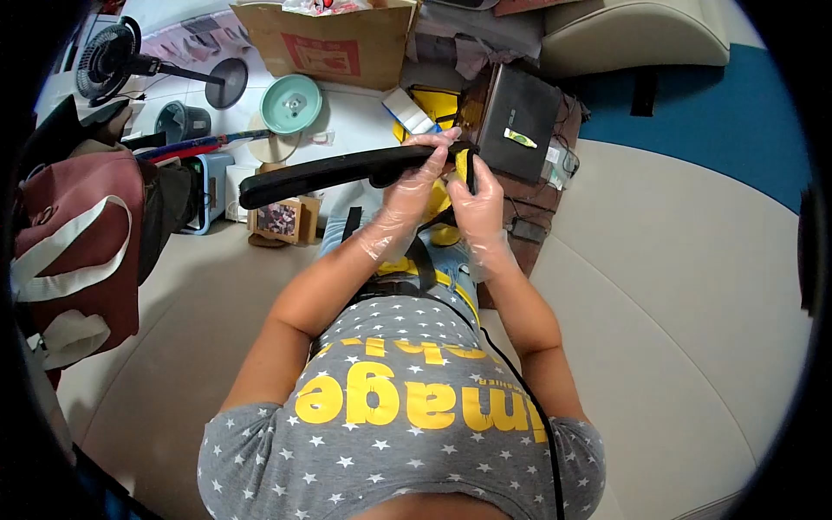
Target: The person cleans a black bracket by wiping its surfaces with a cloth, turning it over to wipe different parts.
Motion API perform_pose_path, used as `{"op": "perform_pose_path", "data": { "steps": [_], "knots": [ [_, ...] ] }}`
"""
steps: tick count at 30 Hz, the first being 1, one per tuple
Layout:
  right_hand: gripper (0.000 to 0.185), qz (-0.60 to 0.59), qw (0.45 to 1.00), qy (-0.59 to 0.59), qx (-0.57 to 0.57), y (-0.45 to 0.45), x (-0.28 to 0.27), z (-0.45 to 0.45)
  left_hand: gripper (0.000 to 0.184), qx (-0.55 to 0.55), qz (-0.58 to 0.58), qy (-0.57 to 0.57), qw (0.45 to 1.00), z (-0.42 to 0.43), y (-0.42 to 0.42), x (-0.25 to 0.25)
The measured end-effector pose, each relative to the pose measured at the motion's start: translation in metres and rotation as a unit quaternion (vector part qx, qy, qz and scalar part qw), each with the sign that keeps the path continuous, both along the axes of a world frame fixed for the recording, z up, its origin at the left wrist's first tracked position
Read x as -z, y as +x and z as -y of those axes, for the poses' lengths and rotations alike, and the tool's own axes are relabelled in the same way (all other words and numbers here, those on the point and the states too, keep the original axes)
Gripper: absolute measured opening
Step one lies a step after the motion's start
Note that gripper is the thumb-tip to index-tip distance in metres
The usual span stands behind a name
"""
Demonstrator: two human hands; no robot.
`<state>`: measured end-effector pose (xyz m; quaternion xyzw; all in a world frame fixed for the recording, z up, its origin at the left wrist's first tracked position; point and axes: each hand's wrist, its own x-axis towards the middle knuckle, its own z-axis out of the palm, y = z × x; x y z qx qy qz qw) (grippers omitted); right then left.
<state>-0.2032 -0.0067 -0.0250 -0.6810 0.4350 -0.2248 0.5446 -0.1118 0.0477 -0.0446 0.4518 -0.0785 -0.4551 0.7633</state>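
Both of my hands wear clear plastic gloves and are raised in front of my lap. A long black padded bar or strap [334, 172] reaches from the left of the view into my left hand [412, 191], whose fingers are wrapped round its right end. My right hand [479, 204] pinches a yellow cloth-like piece [462, 165] beside a short black part at that same end. Yellow and black straps hang below my hands and lie across my lap. Exactly where the yellow piece joins the bar I cannot make out.
A black laptop [518, 121] with a small tube [521, 138] lies on a brown table at the right. A cardboard box [325, 43], a green basin [290, 104] and a fan [108, 61] stand ahead. A maroon bag [82, 234] is at the left.
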Motion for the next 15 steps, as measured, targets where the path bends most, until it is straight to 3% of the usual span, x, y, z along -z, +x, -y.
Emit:
{"op": "perform_pose_path", "data": {
  "steps": [1, 5, 8, 9, 12, 15],
  "knots": [
    [0.036, 0.035, 0.997, 0.071, 0.009, 0.000, 0.001, 0.000, 0.011, 0.000, 0.001, -0.002, 1.000, 0.001, 0.001, 0.001],
    [0.035, 0.091, 0.982, 0.157, 0.043, -0.002, 0.024, -0.005, 0.010, 0.010, 0.004, 0.001, 1.000, 0.004, 0.001, 0.004],
    [0.037, -0.052, 0.983, -0.175, -0.032, -0.006, 0.025, -0.007, 0.012, 0.013, 0.022, 0.017, 1.000, 0.004, 0.002, -0.004],
    [0.037, -0.052, 0.983, -0.175, -0.032, -0.008, 0.019, -0.002, 0.014, 0.014, 0.038, 0.032, 0.999, 0.003, 0.002, -0.006],
    [0.027, -0.258, 0.879, -0.366, -0.163, -0.010, 0.005, 0.013, 0.018, 0.011, 0.060, 0.049, 0.997, 0.003, 0.006, 0.002],
    [0.026, -0.257, 0.833, -0.437, -0.220, -0.010, 0.009, 0.022, 0.018, 0.036, 0.042, 0.081, 0.995, 0.001, 0.012, 0.002]
  ]
}}
